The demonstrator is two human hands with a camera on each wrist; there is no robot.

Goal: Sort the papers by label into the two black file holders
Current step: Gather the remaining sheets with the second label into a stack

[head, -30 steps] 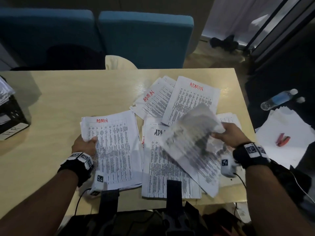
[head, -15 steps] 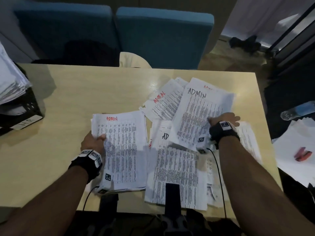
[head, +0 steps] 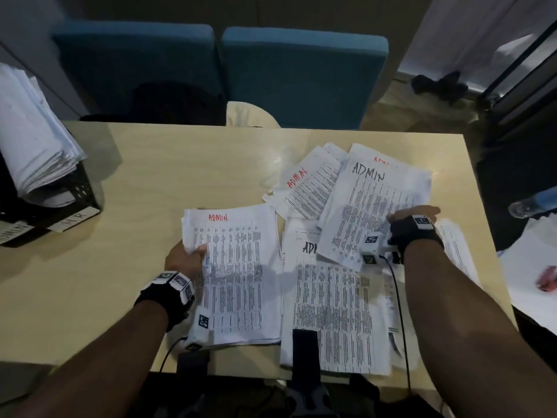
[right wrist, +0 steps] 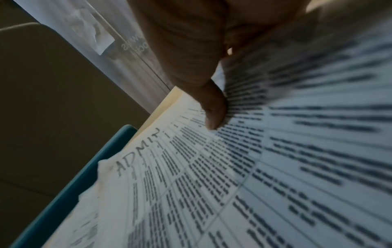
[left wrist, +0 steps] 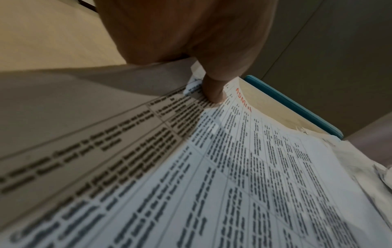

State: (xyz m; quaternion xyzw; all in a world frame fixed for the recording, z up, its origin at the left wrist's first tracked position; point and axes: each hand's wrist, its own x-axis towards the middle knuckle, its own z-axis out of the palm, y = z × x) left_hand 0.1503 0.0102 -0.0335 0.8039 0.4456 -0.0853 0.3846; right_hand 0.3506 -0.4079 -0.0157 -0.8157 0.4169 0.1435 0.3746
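The person leans over a pale wooden table (head: 126, 236) strewn with printed sheets; the left hand (head: 184, 259) grips the left edge of a small stack (head: 238, 276) headed ADMIN in red, thumb on top and fingers out of sight beneath; the left wrist view shows that thumb (left wrist: 214, 94) pressing down on the top sheet's margin. The right hand (head: 411, 214) holds a sheet (head: 370, 206) headed ADMIN in black, tilted and lying over the loose pile; the right wrist view shows its thumb (right wrist: 214, 114) on the printed face, so the hand is closed in a pinch on that page. Below it lies another black-lettered sheet (head: 334, 312) flat near the table's front edge, and a red-lettered one (head: 307, 185) sits askew further back, touching the held sheet's left side. At the far left of the table stands a black file holder (head: 81, 191) stuffed with curled white papers (head: 33, 140), with a strip label reading HR at its foot; a second label beside it is partly cut off. Two blue chairs (head: 295, 76) stand behind the table.
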